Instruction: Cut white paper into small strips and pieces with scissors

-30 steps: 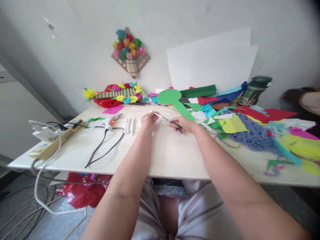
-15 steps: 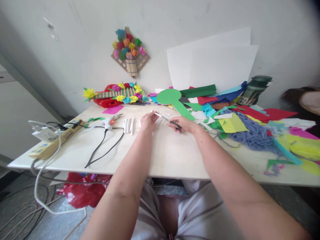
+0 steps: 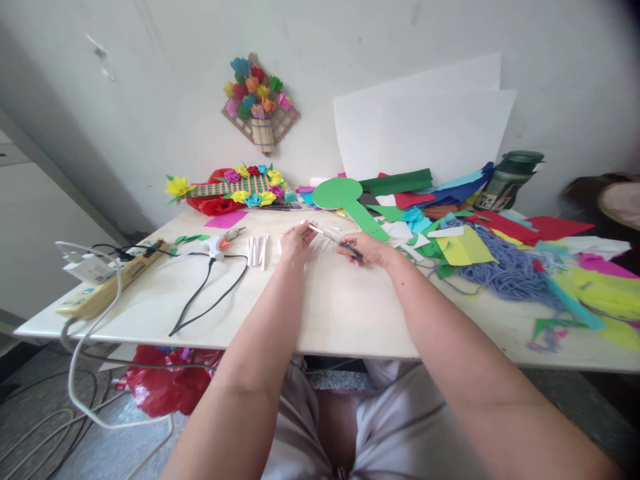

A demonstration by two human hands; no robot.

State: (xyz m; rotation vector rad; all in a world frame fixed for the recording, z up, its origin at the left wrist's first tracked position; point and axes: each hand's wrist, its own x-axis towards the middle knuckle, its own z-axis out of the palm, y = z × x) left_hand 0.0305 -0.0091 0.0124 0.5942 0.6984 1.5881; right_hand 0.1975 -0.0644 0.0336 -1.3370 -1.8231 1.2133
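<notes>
Scissors [image 3: 334,239]: gripped in right hand [image 3: 369,249], blades angled toward left hand [image 3: 296,243].
Left hand: pinching small white piece, too small to identify.
Change: almost none; both hands stay put mid-table.

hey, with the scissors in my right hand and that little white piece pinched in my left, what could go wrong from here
Left hand fingertips sit right at the tips of the scissors held by the right hand, so a nick seems possible. The white piece is small and could slip from the pinch. The glue gun lies close by, its cord trailing across the table; a forearm might snag it.
</notes>
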